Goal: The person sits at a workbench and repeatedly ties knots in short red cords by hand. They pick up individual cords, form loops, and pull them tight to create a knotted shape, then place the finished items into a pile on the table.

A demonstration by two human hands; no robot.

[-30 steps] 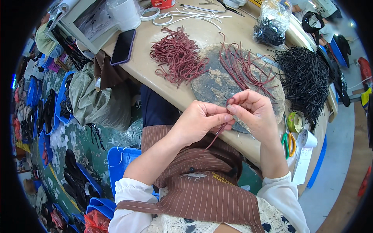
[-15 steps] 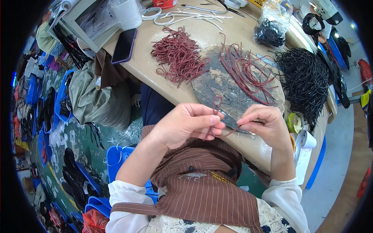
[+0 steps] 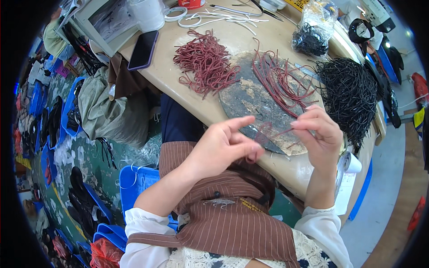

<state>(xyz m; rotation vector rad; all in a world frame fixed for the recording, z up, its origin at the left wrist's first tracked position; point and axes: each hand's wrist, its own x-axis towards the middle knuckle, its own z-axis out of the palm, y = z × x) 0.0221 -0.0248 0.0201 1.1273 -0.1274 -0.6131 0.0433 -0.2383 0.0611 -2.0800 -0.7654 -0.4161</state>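
Between thumb and fingers, my right hand point(image 3: 321, 136) pinches one end of a thin dark red cord point(image 3: 282, 133). The cord's other end, a blurred loop, hangs in the air over the near edge of a worn round board point(image 3: 248, 96). My left hand point(image 3: 219, 145) is left of that loop, its index finger stretched out and apart from the thumb, with nothing visibly held. Straight red cords point(image 3: 276, 87) lie loosely on the board. A heap of looped red cords point(image 3: 203, 62) sits on the table to its left.
A large heap of black cords point(image 3: 346, 96) lies right of the board. Farther back are a phone point(image 3: 143, 50), white strips point(image 3: 223, 18) and a clear bag of black cords point(image 3: 310, 38). Tape and paper rolls point(image 3: 352, 163) stand at the right table edge.
My left hand has loosened from the cord and its fingers have spread. My right hand has moved up and right, drawing the looped cord along.
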